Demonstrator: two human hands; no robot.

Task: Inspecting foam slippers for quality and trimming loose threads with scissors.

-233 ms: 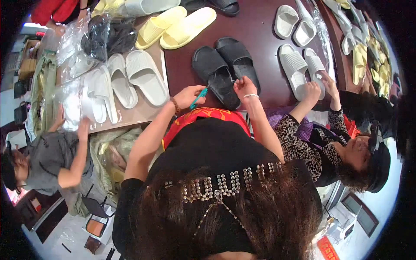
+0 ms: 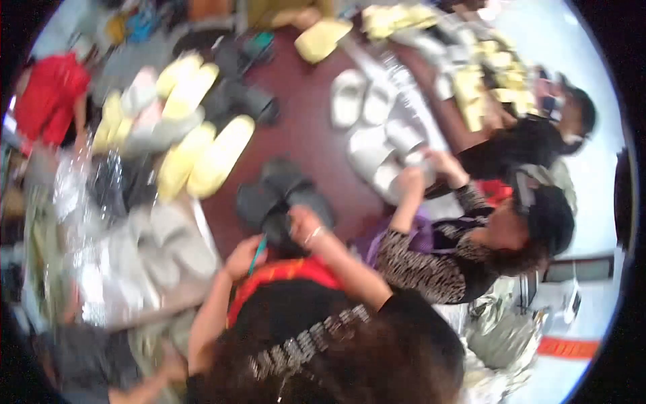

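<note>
The black slippers [image 2: 257, 203] lie on the desk [image 2: 289, 118], probably light and bendy, best held by the strap. The left hand [image 2: 241, 260] grips a teal tool [image 2: 258, 253]; blur hides whether the right hand [image 2: 306, 226], over them, pinches anything.

No txt legible: studded lettering [image 2: 306, 343] on blk top [image 2: 286, 299] & marks on red strip [image 2: 568, 348] too blurry.
</note>
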